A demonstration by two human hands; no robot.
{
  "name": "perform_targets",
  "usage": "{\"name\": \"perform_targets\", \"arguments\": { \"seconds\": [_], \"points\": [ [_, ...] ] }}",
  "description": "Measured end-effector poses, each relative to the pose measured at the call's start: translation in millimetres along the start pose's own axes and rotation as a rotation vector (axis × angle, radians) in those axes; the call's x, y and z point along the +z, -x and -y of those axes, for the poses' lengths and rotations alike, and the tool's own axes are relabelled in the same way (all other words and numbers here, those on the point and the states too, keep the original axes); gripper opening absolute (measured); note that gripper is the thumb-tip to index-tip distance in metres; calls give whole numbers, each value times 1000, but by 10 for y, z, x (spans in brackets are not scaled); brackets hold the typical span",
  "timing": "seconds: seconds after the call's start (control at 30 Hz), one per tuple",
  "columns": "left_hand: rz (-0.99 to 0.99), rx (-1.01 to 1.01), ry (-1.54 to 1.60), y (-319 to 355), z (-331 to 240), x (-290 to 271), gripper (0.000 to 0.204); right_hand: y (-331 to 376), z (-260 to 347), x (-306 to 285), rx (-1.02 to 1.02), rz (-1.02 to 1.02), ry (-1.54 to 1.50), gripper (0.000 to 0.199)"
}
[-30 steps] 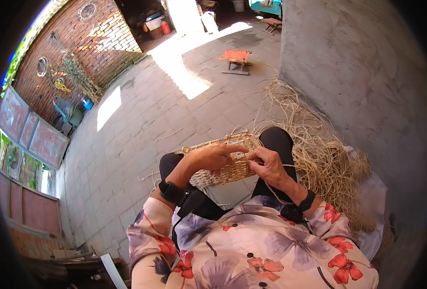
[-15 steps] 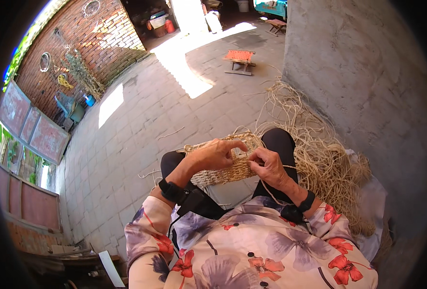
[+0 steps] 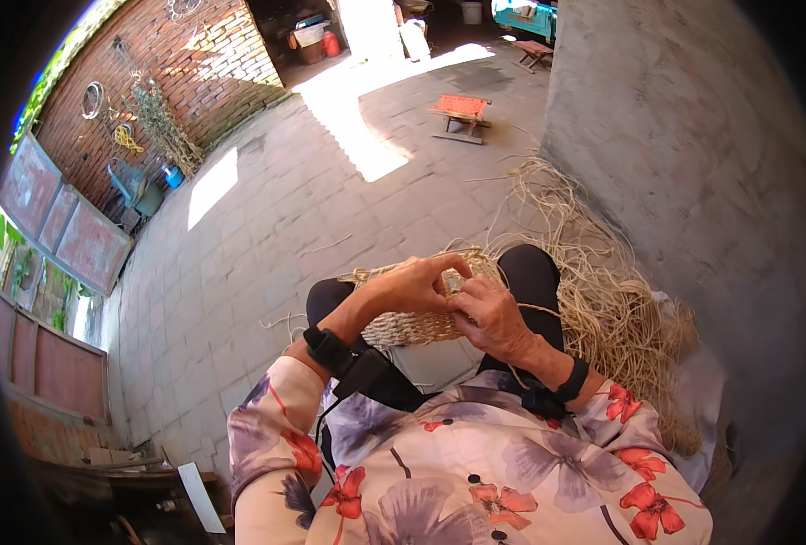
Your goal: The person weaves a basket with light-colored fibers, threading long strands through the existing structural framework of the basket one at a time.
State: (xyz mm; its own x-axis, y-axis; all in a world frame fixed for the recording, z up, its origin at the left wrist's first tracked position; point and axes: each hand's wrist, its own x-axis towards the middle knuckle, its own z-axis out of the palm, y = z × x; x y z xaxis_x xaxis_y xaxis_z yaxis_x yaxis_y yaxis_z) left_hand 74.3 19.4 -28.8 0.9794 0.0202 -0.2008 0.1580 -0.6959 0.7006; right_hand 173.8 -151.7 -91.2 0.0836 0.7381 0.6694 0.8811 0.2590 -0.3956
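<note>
A pale woven straw basket [image 3: 412, 330] rests between my knees, its braided wall facing me. My left hand [image 3: 418, 283] lies over its rim, index finger bent and the fingers closed on the weave. Pressed close beside it, my right hand [image 3: 495, 320] pinches at the same rim, with a straw cord [image 3: 537, 307] running from it across my right knee. The fingertips nearly meet and hide the exact spot they work on. Loose cord lies in a big tangled heap [image 3: 616, 309] to my right.
A grey plastered wall [image 3: 684, 154] rises at the right, beyond the heap. Ahead on the paved floor [image 3: 285, 209] stands a low folding stool [image 3: 462, 111] with a red-orange seat. A brick wall [image 3: 162, 86] and leaning panels [image 3: 58, 213] line the left.
My right hand has moved left and slightly up, closing the gap to my left hand. The left hand has risen a little, its index finger more bent. The view has shifted slightly.
</note>
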Motion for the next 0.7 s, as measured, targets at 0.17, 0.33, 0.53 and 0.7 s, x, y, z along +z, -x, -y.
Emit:
{"name": "perform_targets", "arguments": {
  "seconds": [0.17, 0.33, 0.53, 0.7],
  "points": [
    [56, -7, 9, -29, 20, -9, 51, 30, 39, 13, -28, 0, 7, 17],
    [145, -50, 125, -121, 193, -15, 50, 6, 54, 17, -57, 14, 18, 15],
    [201, -104, 214, -208, 365, 40, 45, -101, 61, -32, -207, 152, 212, 8],
    [256, -178, 288, -195, 275, -10, 44, -224, 204, -24, -319, 272, 420, 7]
  ]
}}
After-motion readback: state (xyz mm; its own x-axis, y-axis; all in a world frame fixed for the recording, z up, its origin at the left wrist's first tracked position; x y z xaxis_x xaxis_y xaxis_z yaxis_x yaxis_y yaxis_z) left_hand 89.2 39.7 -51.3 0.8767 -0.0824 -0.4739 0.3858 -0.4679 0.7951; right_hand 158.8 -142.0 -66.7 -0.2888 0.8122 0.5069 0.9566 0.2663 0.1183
